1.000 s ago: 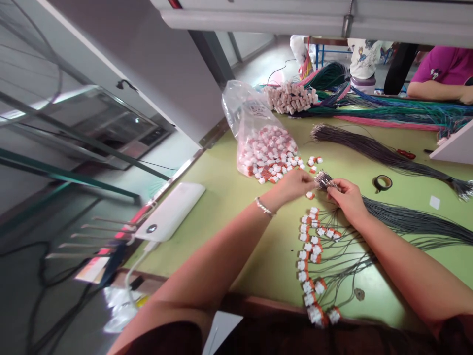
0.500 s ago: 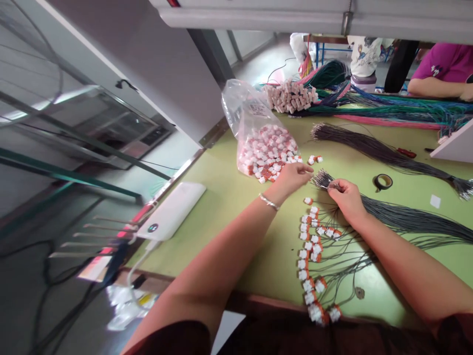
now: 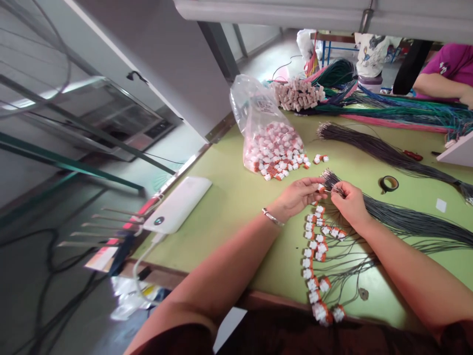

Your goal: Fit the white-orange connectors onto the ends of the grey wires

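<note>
My left hand (image 3: 301, 196) pinches a small white-and-orange connector (image 3: 320, 188) at its fingertips. Close beside it, my right hand (image 3: 349, 199) is closed on the end of a dark wire (image 3: 333, 191), its tip pointing at the connector. Whether the wire has entered the connector, I cannot tell. Behind the fingers lie the metal-tipped ends of a grey wire bundle (image 3: 406, 214), which runs off to the right. Below my hands, a column of wired connectors (image 3: 308, 261) lies on the green table (image 3: 236, 236), their wires trailing right.
An open plastic bag of connectors (image 3: 273, 143) stands at the back, with two loose connectors (image 3: 320, 159) to its right. A second dark bundle (image 3: 380, 148), black tape (image 3: 388, 184) and a white power bank (image 3: 179, 204) lie around. Across the table sits a person in purple (image 3: 447, 71).
My left hand has come from beside the bag toward my right hand and now shows a connector in its fingers. My right hand stays by the bundle. The view has shifted slightly.
</note>
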`<action>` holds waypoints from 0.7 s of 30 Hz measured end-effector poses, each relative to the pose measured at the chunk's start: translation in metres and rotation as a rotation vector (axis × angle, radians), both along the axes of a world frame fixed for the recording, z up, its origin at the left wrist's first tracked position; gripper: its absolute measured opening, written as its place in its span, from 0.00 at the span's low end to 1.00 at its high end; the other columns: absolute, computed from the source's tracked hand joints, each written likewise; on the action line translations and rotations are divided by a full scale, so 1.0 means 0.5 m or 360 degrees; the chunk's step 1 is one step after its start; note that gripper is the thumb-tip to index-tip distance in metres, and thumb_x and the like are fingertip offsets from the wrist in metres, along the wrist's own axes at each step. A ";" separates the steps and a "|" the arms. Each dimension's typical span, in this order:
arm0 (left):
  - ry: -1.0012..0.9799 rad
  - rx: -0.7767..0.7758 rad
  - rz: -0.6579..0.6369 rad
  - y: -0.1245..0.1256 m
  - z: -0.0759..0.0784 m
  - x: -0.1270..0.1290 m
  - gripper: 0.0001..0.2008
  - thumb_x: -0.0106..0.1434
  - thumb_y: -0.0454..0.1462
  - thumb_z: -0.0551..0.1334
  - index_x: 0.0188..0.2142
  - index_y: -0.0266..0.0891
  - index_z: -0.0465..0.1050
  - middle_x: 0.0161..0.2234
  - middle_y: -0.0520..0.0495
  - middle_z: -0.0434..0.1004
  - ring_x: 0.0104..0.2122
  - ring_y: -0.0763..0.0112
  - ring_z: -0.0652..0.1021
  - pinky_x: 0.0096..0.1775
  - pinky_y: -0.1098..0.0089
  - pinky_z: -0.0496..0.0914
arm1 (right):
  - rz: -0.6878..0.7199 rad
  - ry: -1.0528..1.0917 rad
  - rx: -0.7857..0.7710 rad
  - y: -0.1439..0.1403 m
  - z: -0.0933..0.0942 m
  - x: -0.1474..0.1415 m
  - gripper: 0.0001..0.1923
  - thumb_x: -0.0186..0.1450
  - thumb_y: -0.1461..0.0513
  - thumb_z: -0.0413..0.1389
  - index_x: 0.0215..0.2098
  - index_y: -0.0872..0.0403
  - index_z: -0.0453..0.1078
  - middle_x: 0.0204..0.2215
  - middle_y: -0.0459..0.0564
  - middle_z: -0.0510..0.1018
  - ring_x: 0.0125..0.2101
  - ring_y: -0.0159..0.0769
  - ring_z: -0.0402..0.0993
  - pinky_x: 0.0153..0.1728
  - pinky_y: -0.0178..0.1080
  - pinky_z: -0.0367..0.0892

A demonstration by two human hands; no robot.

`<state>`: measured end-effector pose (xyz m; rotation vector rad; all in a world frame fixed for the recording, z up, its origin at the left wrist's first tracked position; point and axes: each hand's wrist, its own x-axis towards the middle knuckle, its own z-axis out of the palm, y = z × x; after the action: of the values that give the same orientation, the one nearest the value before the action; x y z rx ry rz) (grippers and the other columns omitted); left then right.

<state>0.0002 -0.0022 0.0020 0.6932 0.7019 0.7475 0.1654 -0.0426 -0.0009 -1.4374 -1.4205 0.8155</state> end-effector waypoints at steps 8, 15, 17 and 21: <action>-0.0025 0.0087 0.0000 -0.001 -0.012 0.000 0.09 0.56 0.34 0.68 0.35 0.29 0.76 0.26 0.48 0.76 0.23 0.80 0.74 0.26 0.79 0.68 | -0.0017 -0.0059 0.0003 -0.001 -0.002 0.002 0.04 0.52 0.61 0.52 0.22 0.53 0.64 0.16 0.39 0.60 0.19 0.27 0.53 0.22 0.33 0.51; 0.0025 0.0061 0.0147 -0.003 -0.012 -0.001 0.14 0.50 0.30 0.70 0.38 0.33 0.77 0.33 0.44 0.81 0.34 0.73 0.80 0.39 0.74 0.72 | 0.0007 -0.0053 0.0033 -0.003 -0.003 0.003 0.05 0.53 0.60 0.52 0.23 0.53 0.64 0.16 0.39 0.60 0.19 0.27 0.54 0.22 0.33 0.53; 0.0069 0.0066 0.0147 -0.004 -0.011 -0.002 0.14 0.50 0.30 0.70 0.39 0.31 0.77 0.33 0.43 0.81 0.34 0.73 0.79 0.40 0.74 0.71 | 0.0003 -0.0071 0.0041 -0.003 -0.003 0.003 0.04 0.53 0.60 0.52 0.22 0.53 0.63 0.16 0.39 0.60 0.19 0.27 0.54 0.22 0.33 0.53; 0.0064 0.0116 0.0149 -0.005 -0.013 -0.002 0.11 0.50 0.31 0.71 0.35 0.31 0.78 0.32 0.45 0.81 0.32 0.75 0.79 0.40 0.74 0.71 | -0.0006 -0.0135 0.0065 -0.003 -0.005 0.004 0.04 0.53 0.61 0.51 0.22 0.53 0.63 0.16 0.39 0.60 0.19 0.27 0.54 0.22 0.33 0.53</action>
<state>-0.0009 -0.0047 -0.0047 0.7472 0.7509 0.8504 0.1672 -0.0441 -0.0033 -1.4580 -1.4892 0.7263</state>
